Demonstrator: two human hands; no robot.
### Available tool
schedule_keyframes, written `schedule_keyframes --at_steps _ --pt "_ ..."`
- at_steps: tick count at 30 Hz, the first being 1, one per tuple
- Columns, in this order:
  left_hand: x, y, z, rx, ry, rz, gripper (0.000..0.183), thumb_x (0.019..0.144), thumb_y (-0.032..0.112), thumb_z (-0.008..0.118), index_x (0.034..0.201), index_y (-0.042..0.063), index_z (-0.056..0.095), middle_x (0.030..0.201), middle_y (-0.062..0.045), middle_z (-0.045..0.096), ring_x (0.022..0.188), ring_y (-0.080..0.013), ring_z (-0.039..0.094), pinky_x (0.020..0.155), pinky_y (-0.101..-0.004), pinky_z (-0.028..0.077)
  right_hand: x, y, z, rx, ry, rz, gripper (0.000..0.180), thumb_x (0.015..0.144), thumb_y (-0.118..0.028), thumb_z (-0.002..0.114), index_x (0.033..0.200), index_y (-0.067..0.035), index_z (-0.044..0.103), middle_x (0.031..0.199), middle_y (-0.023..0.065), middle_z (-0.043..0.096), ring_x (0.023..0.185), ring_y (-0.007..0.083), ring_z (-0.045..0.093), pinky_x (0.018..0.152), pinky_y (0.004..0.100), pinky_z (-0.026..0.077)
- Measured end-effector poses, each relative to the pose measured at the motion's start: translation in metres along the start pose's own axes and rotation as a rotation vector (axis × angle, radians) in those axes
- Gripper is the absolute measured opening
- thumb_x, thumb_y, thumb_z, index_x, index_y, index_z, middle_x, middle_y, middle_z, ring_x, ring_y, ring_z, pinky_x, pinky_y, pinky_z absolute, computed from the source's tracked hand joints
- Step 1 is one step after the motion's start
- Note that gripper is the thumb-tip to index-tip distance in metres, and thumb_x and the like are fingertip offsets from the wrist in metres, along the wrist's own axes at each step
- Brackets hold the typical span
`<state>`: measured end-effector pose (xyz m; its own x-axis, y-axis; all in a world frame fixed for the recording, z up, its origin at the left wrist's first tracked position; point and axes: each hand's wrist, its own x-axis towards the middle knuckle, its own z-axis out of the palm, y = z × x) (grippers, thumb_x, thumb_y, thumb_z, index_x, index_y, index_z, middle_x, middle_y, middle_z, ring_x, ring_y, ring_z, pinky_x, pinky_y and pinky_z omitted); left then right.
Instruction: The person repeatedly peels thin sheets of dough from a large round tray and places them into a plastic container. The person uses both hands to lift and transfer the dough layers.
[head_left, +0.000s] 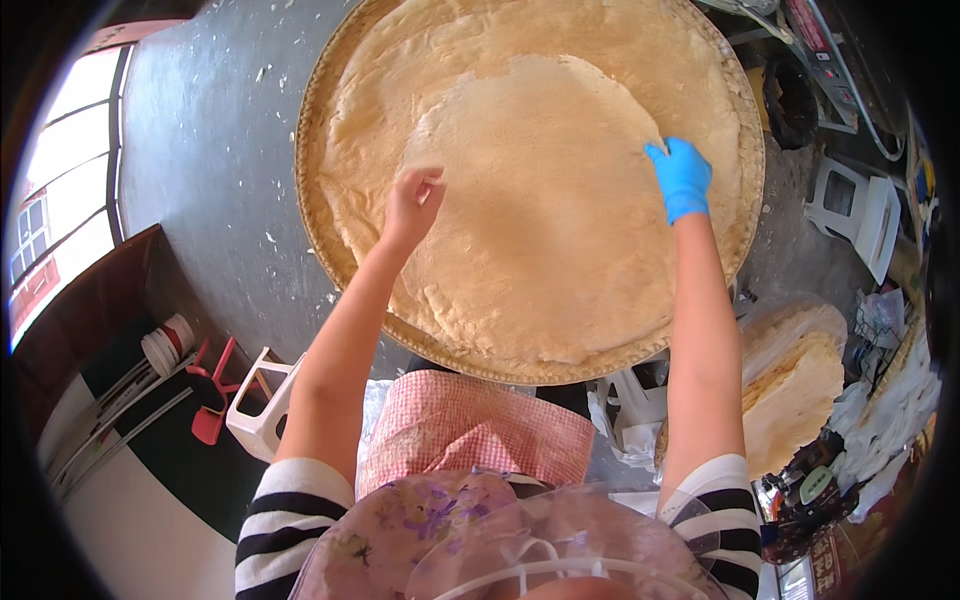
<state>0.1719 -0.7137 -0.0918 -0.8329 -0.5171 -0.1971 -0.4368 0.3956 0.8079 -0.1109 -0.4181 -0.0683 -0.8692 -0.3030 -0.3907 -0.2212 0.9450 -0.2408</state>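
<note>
A large round tray with a ridged rim lies before me, layered with thin, pale-tan dough-like sheets. On top is a smaller round sheet, its far edge arching between my hands. My right hand, in a blue glove, pinches that sheet's right edge between thumb and fingers. Bare and slightly blurred, my left hand is at the sheet's left edge with its fingers curled. Whether the left fingertips grip the edge is not clear. Wrinkled, flaky patches show along the lower left of the sheets.
White plastic stools stand at left, right and under the tray's near side. At lower right lies a stack of similar sheets partly under clear plastic. A black-lined bin stands upper right. Pale scraps dot the grey floor.
</note>
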Motion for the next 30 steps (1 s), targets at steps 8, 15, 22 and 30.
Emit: schedule_keyframes --at_steps 8,15,22,30 --pt "0.119 0.041 -0.020 0.429 -0.174 0.240 0.084 0.063 0.021 0.081 0.135 0.014 0.039 0.135 -0.010 0.045 0.124 -0.0291 0.043 0.101 -0.0420 0.038 -0.177 -0.062 -0.012 0.103 0.117 -0.321 0.031 0.082 -0.032 0.066 0.069 -0.005 0.057 0.064 0.0143 0.053 0.058 0.0312 0.054 0.051 0.0404 0.041" --pt "0.134 0.040 -0.031 0.638 -0.657 0.314 0.064 0.065 0.018 0.075 0.124 0.015 0.053 0.119 -0.011 0.058 0.114 -0.0298 0.051 0.096 -0.0415 0.041 -0.281 -0.090 -0.040 0.016 0.021 -0.499 0.014 0.074 -0.018 0.063 0.070 -0.008 0.054 0.062 0.0099 0.048 0.056 0.0279 0.052 0.050 0.0397 0.040" --pt "0.027 0.106 -0.114 0.526 -0.678 0.349 0.019 0.065 0.005 0.063 0.084 0.005 0.065 0.084 -0.014 0.063 0.080 -0.0335 0.060 0.070 -0.0409 0.048 -0.376 -0.059 -0.095 0.151 -0.069 -0.527 0.015 0.067 -0.013 0.065 0.078 -0.007 0.057 0.069 0.0090 0.051 0.064 0.0279 0.053 0.055 0.0405 0.041" --pt "-0.108 0.290 -0.187 0.240 -0.651 0.307 0.026 0.061 -0.003 0.071 0.087 0.000 0.066 0.088 -0.010 0.065 0.082 -0.0226 0.063 0.072 -0.0319 0.049 -0.484 0.040 -0.209 0.508 0.058 -0.207 0.019 0.068 -0.017 0.074 0.083 -0.009 0.064 0.076 0.0098 0.061 0.067 0.0286 0.059 0.058 0.0385 0.045"
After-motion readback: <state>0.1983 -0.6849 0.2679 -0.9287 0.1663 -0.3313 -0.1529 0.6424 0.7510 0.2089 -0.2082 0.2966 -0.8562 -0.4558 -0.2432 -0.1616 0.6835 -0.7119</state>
